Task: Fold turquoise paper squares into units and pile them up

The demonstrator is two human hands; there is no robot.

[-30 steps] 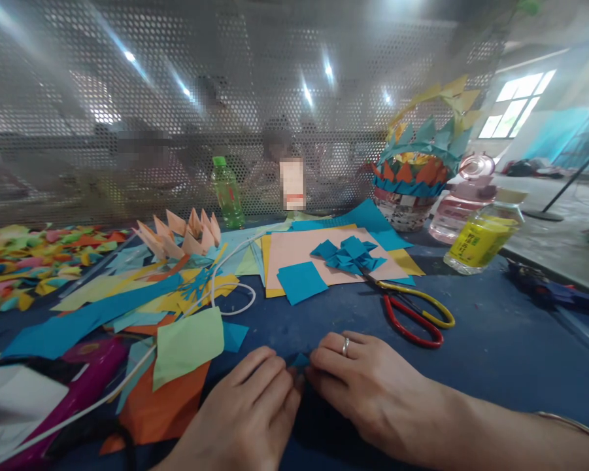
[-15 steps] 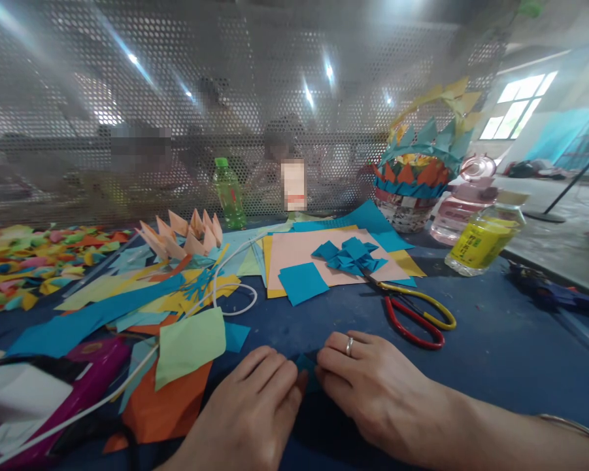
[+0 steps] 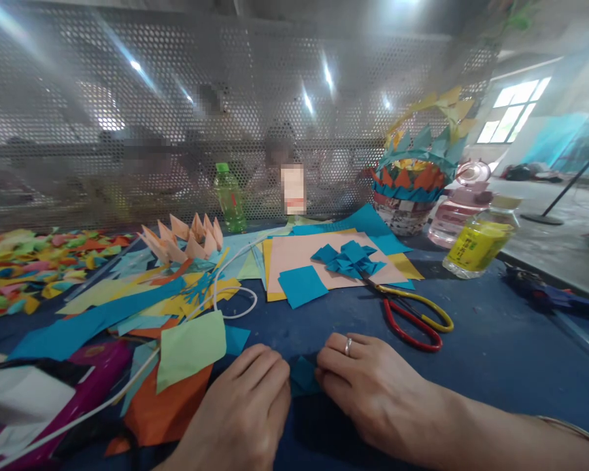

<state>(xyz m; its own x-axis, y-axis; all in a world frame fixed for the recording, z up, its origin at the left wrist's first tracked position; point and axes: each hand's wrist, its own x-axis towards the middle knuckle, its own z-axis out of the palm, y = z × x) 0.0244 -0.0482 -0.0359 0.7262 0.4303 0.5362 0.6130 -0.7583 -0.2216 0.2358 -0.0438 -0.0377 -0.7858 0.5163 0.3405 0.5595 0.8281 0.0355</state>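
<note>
My left hand (image 3: 245, 409) and my right hand (image 3: 372, 389) lie close together on the dark blue table (image 3: 495, 340) near its front edge. Between their fingertips sits a small folded piece of teal paper (image 3: 302, 375); both hands press and pinch it with curled fingers. A ring is on my right hand. A teal paper square (image 3: 301, 286) and a pile of folded teal pieces (image 3: 349, 257) rest on a pink sheet (image 3: 294, 252) farther back.
Red and yellow scissors (image 3: 414, 314) lie right of the sheets. A paper basket (image 3: 414, 180), a pink bottle (image 3: 458, 209) and a yellow jar (image 3: 480, 239) stand back right. Coloured paper scraps (image 3: 127, 301), a white cable (image 3: 230, 288) and a green bottle (image 3: 229, 196) are at left. A perforated metal screen (image 3: 176, 118) closes the back.
My hands have drawn slightly apart, and more of the small teal piece shows between the fingertips. The view has tilted a little.
</note>
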